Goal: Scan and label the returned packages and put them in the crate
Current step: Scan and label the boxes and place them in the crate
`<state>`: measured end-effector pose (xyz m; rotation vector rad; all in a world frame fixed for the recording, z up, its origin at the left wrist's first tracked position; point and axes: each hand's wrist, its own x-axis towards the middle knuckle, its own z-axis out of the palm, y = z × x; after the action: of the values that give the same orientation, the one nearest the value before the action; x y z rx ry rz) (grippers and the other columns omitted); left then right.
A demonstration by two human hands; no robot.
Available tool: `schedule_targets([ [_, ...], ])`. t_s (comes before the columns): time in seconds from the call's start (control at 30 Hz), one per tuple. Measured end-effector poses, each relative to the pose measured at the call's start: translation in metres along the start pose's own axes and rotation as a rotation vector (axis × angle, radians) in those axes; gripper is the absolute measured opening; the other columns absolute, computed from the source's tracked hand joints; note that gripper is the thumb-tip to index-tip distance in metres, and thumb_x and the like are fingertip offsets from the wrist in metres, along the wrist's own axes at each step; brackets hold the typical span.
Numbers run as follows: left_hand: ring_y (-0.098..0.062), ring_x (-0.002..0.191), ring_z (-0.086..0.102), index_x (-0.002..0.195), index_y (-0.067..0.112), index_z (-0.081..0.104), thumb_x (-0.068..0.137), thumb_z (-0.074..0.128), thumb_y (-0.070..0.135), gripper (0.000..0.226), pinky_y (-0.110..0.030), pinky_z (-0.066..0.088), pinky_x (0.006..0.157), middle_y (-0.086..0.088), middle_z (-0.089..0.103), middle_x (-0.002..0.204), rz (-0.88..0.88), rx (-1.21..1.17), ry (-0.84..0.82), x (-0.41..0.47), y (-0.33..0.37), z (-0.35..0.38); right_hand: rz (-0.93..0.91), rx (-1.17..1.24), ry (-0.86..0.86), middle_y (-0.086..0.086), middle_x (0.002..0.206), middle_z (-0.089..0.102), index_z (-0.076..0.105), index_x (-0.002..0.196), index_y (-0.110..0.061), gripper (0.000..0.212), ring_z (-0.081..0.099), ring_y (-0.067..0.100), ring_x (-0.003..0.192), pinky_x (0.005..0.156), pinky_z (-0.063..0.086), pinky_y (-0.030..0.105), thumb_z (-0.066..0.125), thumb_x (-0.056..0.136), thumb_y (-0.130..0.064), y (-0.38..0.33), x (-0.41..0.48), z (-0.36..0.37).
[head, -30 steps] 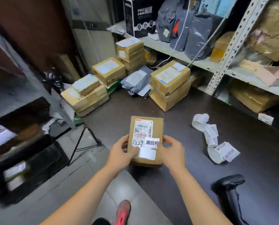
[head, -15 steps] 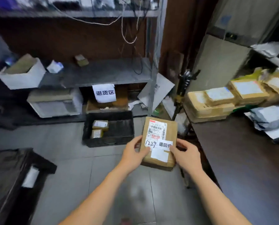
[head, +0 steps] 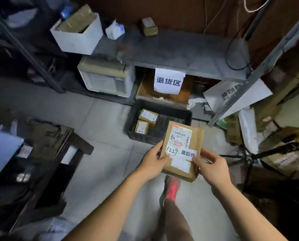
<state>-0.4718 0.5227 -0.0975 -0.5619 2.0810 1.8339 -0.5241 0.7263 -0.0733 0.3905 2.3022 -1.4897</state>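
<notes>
Here on our left a dark low stand [head: 58, 136] ends at a corner against the pale tiled floor [head: 101, 119], and bare tile runs from that corner across to the black crate [head: 173, 112]. At the right edge a black tripod [head: 246, 157] and heaped parcels crowd in. Since half a second ago we have closed on the shelving: the crate, then off to the left of the package [head: 197, 136] and well apart from it, now sits just beyond its top edge, and the desk has left the view. Our grip is unchanged. The left hand [head: 152, 160] clamps the package's left edge, thumb on top, and the right hand [head: 213, 166] pinches its right edge, thumb on the handwritten label [head: 180, 152]. We hold the package in the air above the floor. The white box [head: 75, 39] on the shelf holds a brown carton, and the crate's left half holds two small parcels [head: 148, 116].
</notes>
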Motion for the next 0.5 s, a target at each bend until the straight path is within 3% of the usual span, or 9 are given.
schedule_targets([
  [0.07,0.006,0.117,0.056,0.114,0.081,0.04,0.096,0.061,0.025,0.063,-0.019,0.049,0.095,0.041,0.061,0.115,-0.032,0.003,0.017,0.047,-0.008,-0.012,-0.003,0.012,-0.054,-0.012,0.105,0.074,0.07,0.124,-0.024,0.041,0.073,0.004,0.082,0.071,0.06,0.028,0.077,0.084,-0.012,0.001,0.052,0.022],
  [0.1,0.007,0.118,0.056,0.118,0.078,0.042,0.096,0.061,0.023,0.062,-0.018,0.048,0.097,0.039,0.061,0.118,-0.045,-0.005,0.036,0.071,-0.011,-0.018,0.002,0.015,-0.086,-0.014,0.102,0.074,0.068,0.126,-0.024,0.045,0.073,0.006,0.085,0.072,0.06,0.029,0.077,0.084,-0.009,0.001,0.079,0.034],
  [0.23,0.018,0.105,0.054,0.129,0.066,0.043,0.092,0.068,0.023,0.062,-0.004,0.046,0.08,0.043,0.06,0.107,-0.114,-0.024,0.127,0.166,-0.033,-0.041,0.047,0.001,-0.214,-0.007,0.115,0.074,0.056,0.141,-0.03,0.061,0.072,0.019,0.101,0.088,0.06,0.044,0.075,0.087,-0.01,0.006,0.181,0.082],
  [0.3,0.02,0.105,0.053,0.144,0.045,0.042,0.091,0.071,0.023,0.065,-0.003,0.045,0.08,0.043,0.059,0.105,-0.155,-0.055,0.152,0.215,-0.054,-0.048,0.063,0.012,-0.246,-0.009,0.121,0.071,0.052,0.144,-0.034,0.065,0.069,0.019,0.106,0.089,0.059,0.04,0.072,0.089,-0.007,0.015,0.226,0.104],
  [0.4,0.03,0.095,0.051,0.143,0.036,0.045,0.089,0.07,0.015,0.063,0.004,0.042,0.073,0.053,0.056,0.095,-0.181,-0.051,0.162,0.279,-0.083,-0.057,0.074,0.022,-0.292,-0.018,0.11,0.073,0.053,0.138,-0.045,0.066,0.07,0.008,0.098,0.077,0.06,0.025,0.065,0.092,0.001,0.032,0.286,0.136],
  [0.5,0.004,0.106,0.064,0.132,0.042,0.049,0.085,0.07,0.022,0.056,-0.012,0.052,0.079,0.031,0.065,0.106,-0.235,-0.083,0.2,0.339,-0.119,-0.065,0.108,-0.027,-0.325,-0.013,0.115,0.073,0.053,0.141,-0.038,0.063,0.069,0.009,0.104,0.082,0.06,0.028,0.06,0.095,0.005,0.051,0.344,0.169],
])
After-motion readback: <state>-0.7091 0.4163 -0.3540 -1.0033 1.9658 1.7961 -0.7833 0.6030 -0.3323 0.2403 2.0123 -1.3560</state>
